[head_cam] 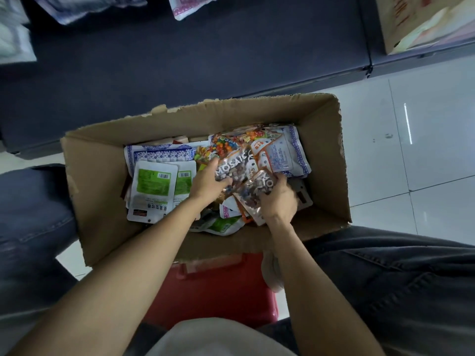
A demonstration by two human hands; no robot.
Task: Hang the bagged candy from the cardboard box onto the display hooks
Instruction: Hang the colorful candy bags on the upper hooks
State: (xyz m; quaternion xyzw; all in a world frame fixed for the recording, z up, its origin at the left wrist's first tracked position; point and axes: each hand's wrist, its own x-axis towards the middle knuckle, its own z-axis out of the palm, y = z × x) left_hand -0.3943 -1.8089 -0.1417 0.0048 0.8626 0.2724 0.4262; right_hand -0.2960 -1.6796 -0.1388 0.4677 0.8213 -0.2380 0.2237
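Note:
An open cardboard box [97, 176] stands on the floor between my knees, holding several candy bags. Both hands are inside it. My left hand [208, 181] grips a clear bag printed MOSAIC [235, 164] filled with dark and pale candies. Just to its right, my right hand [279, 199] holds a second, similar clear bag [253, 194] by its lower edge. White bags with green labels [153, 187] lie at the box's left. Blue-and-white patterned bags [164, 154] and a bag of colourful candies [226, 145] lie at the back.
A dark shelf base [180, 60] runs behind the box, with bagged goods [190, 6] hanging at the top edge. A carton [421, 24] sits at the top right. A red crate [213, 289] is under the box's near side. White tiled floor [411, 150] lies to the right.

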